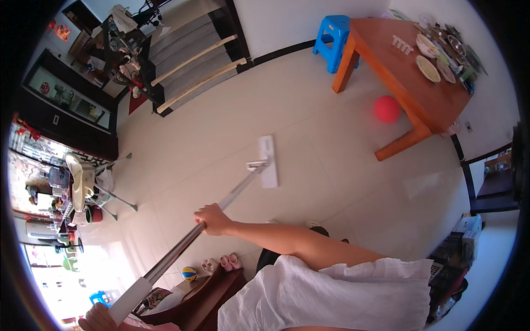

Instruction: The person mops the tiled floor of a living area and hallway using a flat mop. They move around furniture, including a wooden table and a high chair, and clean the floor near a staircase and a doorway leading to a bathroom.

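Note:
A flat mop with a metal pole (174,253) slants across the view from lower left to the middle. Its white rectangular head (270,165) rests on the tiled floor (198,140). Around the middle of the pole my right hand (213,219) is closed, the arm reaching in from the right out of a white sleeve. At the lower left edge my left hand (98,317) grips the white handle end (131,300), partly cut off by the frame. My shoes (316,227) show below my right forearm, mostly hidden by it.
A wooden table (397,53) with dishes stands at upper right, a blue stool (332,41) beside it and a red ball (388,109) near its legs. Carpeted steps (190,53) rise at upper left. A high chair (78,182), small ball (189,273) and pink shoes (231,262) are left.

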The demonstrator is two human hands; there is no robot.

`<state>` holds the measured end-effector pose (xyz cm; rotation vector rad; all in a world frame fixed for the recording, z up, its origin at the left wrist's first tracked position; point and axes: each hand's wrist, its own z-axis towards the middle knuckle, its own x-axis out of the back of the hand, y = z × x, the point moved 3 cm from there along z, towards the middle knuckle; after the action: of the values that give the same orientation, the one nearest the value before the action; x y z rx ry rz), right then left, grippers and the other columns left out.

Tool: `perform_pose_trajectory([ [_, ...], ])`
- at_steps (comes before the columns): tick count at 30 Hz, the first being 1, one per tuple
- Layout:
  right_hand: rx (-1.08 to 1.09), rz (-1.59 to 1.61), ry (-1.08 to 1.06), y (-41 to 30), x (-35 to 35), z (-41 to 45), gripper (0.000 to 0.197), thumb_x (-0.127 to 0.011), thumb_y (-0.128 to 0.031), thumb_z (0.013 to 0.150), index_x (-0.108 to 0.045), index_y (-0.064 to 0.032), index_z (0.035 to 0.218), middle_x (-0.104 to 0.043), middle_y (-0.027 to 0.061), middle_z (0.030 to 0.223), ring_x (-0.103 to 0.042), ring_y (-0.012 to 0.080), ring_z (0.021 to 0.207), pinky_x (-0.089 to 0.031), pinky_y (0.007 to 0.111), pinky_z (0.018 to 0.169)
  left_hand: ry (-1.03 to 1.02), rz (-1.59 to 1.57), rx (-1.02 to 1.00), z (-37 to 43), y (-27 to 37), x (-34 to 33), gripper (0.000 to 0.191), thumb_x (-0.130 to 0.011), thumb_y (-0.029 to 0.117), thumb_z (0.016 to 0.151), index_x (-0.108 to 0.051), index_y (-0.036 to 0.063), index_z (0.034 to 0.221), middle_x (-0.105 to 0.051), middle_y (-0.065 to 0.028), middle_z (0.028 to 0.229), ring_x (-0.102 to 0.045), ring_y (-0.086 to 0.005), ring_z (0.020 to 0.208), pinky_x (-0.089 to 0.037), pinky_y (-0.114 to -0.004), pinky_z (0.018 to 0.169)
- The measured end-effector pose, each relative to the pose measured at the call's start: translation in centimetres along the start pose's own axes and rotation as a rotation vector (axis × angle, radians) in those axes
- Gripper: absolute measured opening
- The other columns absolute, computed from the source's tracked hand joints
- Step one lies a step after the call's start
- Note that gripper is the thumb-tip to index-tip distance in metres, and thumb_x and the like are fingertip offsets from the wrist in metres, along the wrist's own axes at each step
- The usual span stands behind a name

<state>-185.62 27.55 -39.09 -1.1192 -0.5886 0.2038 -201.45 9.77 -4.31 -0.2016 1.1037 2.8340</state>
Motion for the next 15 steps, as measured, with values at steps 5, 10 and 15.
perform_pose_trajectory([
  [5, 0.045, 0.067, -0.093, 1.6, -2.2, 4.6, 0.012, -0.056, -0.004, 0.064, -0.051, -0.0101, 0.073, -0.056, 0.0066, 0.070, -0.054, 0.0289, 0.075, -0.039, 0.041, 0.070, -0.133, 0.219, 0.020, 0.0, -1.3, -3.0, 0.011, -0.050, 0.022, 0.077, -0.044, 0.0131, 0.076, -0.044, 0.0017, 0.056, -0.041, -0.0128, 0.048, -0.031, -0.032, 0.050],
  [10, -0.006, -0.009, -0.239, 1.4, 0.0, 2.1, 0.014, -0.060, -0.010, 0.065, -0.051, -0.0113, 0.077, -0.056, 0.0056, 0.072, -0.055, 0.0266, 0.078, -0.039, 0.039, 0.075, -0.290, 0.103, -0.131, 1.8, -2.6, -4.6, 0.019, -0.059, 0.021, 0.070, -0.043, 0.0148, 0.064, -0.047, 0.0018, 0.052, -0.046, -0.0099, 0.044, -0.037, -0.024, 0.044],
  [15, -0.149, -0.114, -0.299, 2.7, 3.6, -3.1, 0.019, -0.060, -0.011, 0.064, -0.051, -0.0114, 0.081, -0.058, 0.0050, 0.076, -0.055, 0.0249, 0.082, -0.037, 0.039, 0.076, -0.230, -0.072, -0.084, 0.0, -3.9, -0.7, 0.020, -0.060, 0.019, 0.068, -0.044, 0.0158, 0.057, -0.050, 0.0019, 0.049, -0.050, -0.0095, 0.043, -0.039, -0.024, 0.043],
])
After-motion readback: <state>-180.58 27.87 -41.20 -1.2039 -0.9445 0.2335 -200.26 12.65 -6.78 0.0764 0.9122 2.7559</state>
